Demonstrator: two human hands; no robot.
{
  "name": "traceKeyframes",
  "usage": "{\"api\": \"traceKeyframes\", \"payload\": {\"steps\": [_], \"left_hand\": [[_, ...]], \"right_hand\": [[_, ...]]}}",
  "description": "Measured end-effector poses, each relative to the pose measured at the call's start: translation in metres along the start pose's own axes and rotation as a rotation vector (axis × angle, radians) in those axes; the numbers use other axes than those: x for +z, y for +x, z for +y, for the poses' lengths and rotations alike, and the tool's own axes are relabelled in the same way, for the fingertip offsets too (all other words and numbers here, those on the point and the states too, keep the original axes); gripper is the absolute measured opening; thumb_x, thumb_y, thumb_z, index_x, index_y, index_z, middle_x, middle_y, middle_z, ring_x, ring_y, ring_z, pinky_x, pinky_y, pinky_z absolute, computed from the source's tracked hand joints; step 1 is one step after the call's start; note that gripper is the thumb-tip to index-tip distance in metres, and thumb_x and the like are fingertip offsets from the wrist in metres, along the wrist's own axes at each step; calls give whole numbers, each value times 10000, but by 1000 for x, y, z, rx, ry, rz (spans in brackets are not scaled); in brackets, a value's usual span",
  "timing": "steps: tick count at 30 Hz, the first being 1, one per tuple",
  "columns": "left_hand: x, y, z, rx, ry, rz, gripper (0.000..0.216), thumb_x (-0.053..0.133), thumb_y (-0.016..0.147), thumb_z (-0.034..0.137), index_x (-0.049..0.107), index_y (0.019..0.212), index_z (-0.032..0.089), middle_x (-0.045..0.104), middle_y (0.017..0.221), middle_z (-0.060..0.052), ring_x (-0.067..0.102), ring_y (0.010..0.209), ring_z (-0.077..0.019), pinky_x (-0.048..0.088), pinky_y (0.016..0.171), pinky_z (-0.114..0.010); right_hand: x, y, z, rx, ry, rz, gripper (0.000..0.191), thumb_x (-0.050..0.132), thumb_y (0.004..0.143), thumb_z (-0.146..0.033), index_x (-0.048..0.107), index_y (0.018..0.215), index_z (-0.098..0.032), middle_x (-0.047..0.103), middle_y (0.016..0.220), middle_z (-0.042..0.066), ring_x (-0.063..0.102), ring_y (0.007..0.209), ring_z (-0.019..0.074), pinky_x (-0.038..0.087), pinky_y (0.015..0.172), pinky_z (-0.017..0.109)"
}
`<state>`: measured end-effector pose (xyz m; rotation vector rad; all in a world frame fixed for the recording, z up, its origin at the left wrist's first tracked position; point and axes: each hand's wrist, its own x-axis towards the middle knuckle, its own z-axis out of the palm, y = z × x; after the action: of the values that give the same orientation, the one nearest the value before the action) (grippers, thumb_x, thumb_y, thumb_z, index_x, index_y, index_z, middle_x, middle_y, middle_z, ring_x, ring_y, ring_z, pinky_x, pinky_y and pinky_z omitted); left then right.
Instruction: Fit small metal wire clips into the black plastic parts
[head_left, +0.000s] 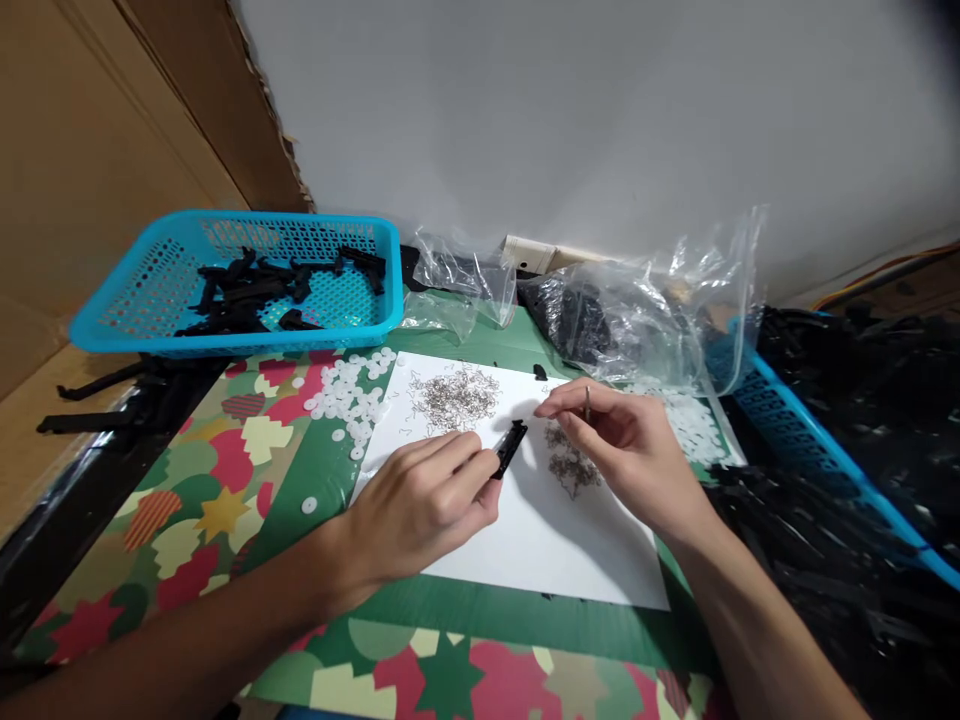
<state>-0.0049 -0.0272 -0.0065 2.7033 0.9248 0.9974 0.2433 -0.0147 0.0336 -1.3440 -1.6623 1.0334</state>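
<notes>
My left hand (pixel 424 505) is closed round a small black plastic part (pixel 511 447), whose tip sticks out over the white paper sheet (pixel 540 540). My right hand (pixel 622 440) pinches a thin metal piece (pixel 587 402) between thumb and forefinger, just right of the black part. A pile of small metal springs (pixel 454 398) lies on the paper's far left, and a second pile of metal bits (pixel 570 465) sits under my right hand. Several white plastic discs (pixel 346 395) are scattered beside the paper.
A blue basket (pixel 150 330) at the back left holds several black parts. Clear plastic bags (pixel 660 300) lie at the back. A second blue basket (pixel 825 450) and a heap of black parts (pixel 840 560) fill the right. Cardboard (pixel 90 140) stands left.
</notes>
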Motion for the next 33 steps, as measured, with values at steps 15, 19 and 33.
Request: {"api": "traceKeyframes", "payload": {"steps": [15,19,33], "left_hand": [[-3,2,2,36,57,-20,140,613,972,95,694,875,156,557,733,-2,546,664,-174,476,605,-338],[-4,2,2,39,77,-35,175,598,982,101,690,848,166,563,723,-3,548,658,-170,472,599,-337],[-3,0,2,41,12,-66,150,610,1013,129,726,919,141,614,762,-16,602,690,-188,479,613,-362]], "right_hand": [[8,-5,-1,20,-207,29,125,762,938,-246,828,1044,-241,806,904,39,674,709,170,502,626,307],[7,-5,3,-1,-127,30,55,792,922,-274,832,917,-237,822,955,55,747,842,219,570,728,336],[8,-2,4,63,-113,62,48,840,876,-291,871,893,-259,843,899,52,776,795,232,607,711,348]]}}
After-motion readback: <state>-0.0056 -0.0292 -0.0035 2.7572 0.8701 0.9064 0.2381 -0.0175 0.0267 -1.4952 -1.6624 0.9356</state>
